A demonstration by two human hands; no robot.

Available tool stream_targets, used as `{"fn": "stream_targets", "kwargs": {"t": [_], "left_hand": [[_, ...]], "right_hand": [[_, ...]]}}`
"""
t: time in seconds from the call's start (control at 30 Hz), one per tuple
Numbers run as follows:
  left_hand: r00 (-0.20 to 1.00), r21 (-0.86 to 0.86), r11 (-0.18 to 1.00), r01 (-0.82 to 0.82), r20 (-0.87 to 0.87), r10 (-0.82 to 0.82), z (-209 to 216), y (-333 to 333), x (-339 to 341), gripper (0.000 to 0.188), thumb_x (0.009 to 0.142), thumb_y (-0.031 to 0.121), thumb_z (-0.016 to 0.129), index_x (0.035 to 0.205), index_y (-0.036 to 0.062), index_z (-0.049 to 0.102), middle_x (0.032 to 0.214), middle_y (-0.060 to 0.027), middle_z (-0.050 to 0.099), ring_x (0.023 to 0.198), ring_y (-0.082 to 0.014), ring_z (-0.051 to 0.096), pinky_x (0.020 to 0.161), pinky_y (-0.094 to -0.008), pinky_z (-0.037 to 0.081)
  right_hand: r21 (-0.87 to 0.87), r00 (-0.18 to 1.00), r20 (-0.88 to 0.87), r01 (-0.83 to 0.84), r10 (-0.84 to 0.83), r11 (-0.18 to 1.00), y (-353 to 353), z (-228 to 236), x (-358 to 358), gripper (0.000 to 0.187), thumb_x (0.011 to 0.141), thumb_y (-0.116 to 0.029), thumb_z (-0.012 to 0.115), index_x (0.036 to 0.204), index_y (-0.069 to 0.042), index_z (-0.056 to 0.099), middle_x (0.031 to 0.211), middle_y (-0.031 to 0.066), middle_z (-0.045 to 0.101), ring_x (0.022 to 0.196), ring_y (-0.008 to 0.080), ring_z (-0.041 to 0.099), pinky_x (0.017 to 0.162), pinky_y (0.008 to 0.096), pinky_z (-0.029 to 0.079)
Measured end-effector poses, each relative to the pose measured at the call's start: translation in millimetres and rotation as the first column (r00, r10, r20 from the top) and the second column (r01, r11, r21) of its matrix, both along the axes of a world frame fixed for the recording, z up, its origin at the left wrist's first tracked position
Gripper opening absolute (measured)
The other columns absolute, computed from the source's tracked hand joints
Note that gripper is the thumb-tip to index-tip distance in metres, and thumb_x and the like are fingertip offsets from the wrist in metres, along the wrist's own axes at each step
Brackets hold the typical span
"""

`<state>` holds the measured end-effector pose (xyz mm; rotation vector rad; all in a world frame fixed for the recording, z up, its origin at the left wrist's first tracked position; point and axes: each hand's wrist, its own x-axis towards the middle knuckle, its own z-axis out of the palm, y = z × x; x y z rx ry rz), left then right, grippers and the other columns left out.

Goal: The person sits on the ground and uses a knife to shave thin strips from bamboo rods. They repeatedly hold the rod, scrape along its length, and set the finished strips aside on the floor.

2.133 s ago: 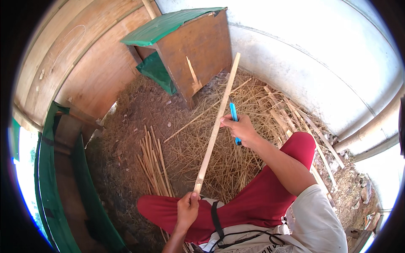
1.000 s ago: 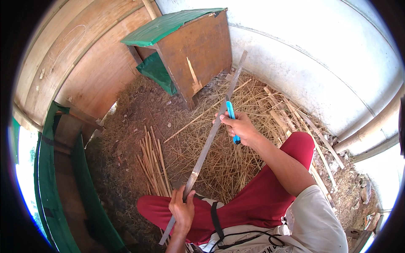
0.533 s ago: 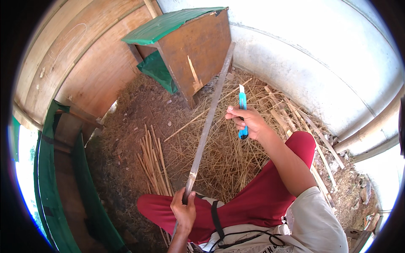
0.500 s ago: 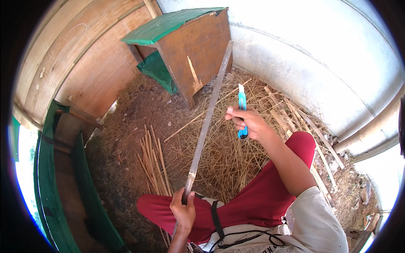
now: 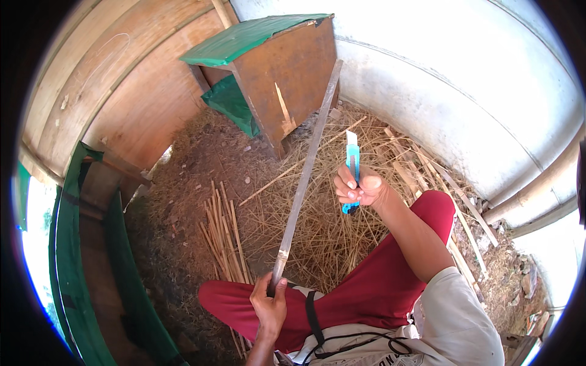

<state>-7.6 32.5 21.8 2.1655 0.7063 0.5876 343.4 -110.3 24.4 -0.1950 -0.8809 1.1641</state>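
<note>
My left hand point(image 5: 268, 310) is wrapped round the lower end of a long, flat grey-brown strip point(image 5: 310, 155), which looks like split bamboo. The strip slants up and away to the right, its far end overlapping the wooden box's side in view. In my right hand point(image 5: 369, 186) is a light-blue utility knife point(image 5: 353, 160), held upright with its short blade pointing up. The fingers curl round the knife's handle. The blade is to the right of the strip, apart from it. My crossed legs in red trousers point(image 5: 366, 268) lie below both hands.
A wooden box with a green cover point(image 5: 256, 36) stands at the back. Thin split sticks point(image 5: 223, 229) lie in a bundle at the left, and shavings point(image 5: 317, 244) cover the ground ahead. More wood strips point(image 5: 436, 177) lie at right, beside a pale curved wall point(image 5: 452, 79).
My right hand has turned and dropped slightly with the knife, its fingers now curled closer round the handle. The left hand and strip have barely shifted.
</note>
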Motion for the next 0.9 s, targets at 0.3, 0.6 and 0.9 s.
{"fn": "stream_targets", "kwargs": {"t": [0.3,0.6,0.9], "left_hand": [[0.998,-0.279,0.960,-0.031,-0.056,0.016,-9,-8,-10,0.030,0.093,0.019,0.072,0.109,-0.0052,0.066,0.084,-0.0122,0.068,0.076,-0.0170,0.063,0.073,-0.0327,0.051],[0.991,-0.409,0.912,0.007,-0.122,-0.063,-15,-14,9,0.032,0.102,0.024,0.060,0.111,-0.0057,0.064,0.082,-0.0069,0.067,0.074,-0.0122,0.060,0.069,-0.0275,0.050],[0.983,-0.789,0.598,-0.143,-0.181,-0.004,-17,-7,17,0.037,0.109,0.030,0.044,0.105,0.0009,0.066,0.063,0.0046,0.046,0.047,-0.0019,0.033,0.041,-0.0207,0.026]], "right_hand": [[-0.573,0.815,0.384,0.578,-0.433,0.581,0,37,-20,0.029,0.084,-0.028,0.082,0.083,-0.006,0.064,0.064,0.0004,0.059,0.045,0.0024,0.041,0.042,0.0200,0.032],[0.111,-0.144,0.983,0.959,0.114,0.259,9,14,-43,0.063,0.095,-0.062,0.055,0.082,-0.002,0.067,0.055,0.0111,0.060,0.055,0.0315,0.065,0.055,0.0469,0.053],[0.171,-0.184,0.983,0.916,0.001,0.363,15,-9,-78,0.040,0.100,-0.038,0.055,0.099,0.001,0.064,0.063,0.0147,0.064,0.054,0.0339,0.064,0.052,0.0461,0.052]]}}
